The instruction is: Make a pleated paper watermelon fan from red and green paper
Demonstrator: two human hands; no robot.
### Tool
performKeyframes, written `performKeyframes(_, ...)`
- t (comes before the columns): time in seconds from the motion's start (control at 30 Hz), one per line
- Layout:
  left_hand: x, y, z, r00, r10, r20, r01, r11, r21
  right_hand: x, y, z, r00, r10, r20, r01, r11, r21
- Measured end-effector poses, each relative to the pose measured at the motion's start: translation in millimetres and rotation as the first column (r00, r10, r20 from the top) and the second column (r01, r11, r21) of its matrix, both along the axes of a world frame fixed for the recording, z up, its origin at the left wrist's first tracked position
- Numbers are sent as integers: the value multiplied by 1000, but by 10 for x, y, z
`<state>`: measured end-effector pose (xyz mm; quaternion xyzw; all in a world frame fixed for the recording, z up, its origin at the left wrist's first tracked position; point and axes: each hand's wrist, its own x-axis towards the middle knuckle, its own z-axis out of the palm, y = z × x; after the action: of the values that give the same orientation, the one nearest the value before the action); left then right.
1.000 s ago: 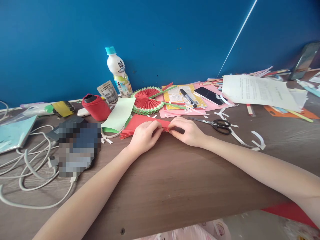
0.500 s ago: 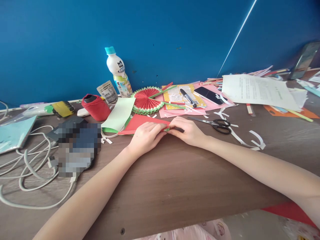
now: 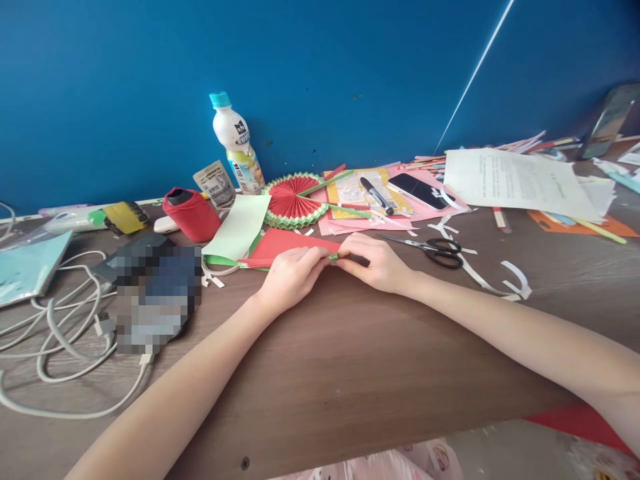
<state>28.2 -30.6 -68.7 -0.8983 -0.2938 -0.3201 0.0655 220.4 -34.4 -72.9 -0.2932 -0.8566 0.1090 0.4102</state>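
Head view: your red sheet [image 3: 295, 244] lies on the table [image 3: 350, 360], in front of the fan [image 3: 294, 200], and looks partly worked: narrow pleats [image 3: 253, 263] showing red and green are gathered along its near edge, while the stretch behind them lies flat and seems unfolded. How many folds are done you cannot tell, since your hands cover much of that edge. Your left hand [image 3: 291, 275] lies over the near edge, its grip closed on the pleats, thumb and fingers close together. Your right hand [image 3: 377, 261] pinches the right end of the same edge, where a bit of green shows between the hands; its thumb and forefinger meet at the tips, with a gap behind. The scissors [image 3: 440, 253] lie just beyond it, untouched.
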Motion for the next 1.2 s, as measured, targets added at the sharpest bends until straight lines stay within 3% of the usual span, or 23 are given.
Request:
performKeyframes(0.33,-3,2,-7,1000,-14,-9,14,1000,-22,-12,-6,-10,1000,-2,-10,3,998,66)
performKeyframes(0.8,16,-22,-3,1000,24,-2,-24,988,-151,-23,-2,0,999,41,17,-42,995,90)
performKeyframes(1.07,-26,8,11,996,82,43,-81,997,-19,40,40,-16,999,-27,-17,30,968,249)
performKeyframes(1.2,-31,9,7,997,78,18,-78,996,52,52,45,-28,999,-40,0,38,971,234)
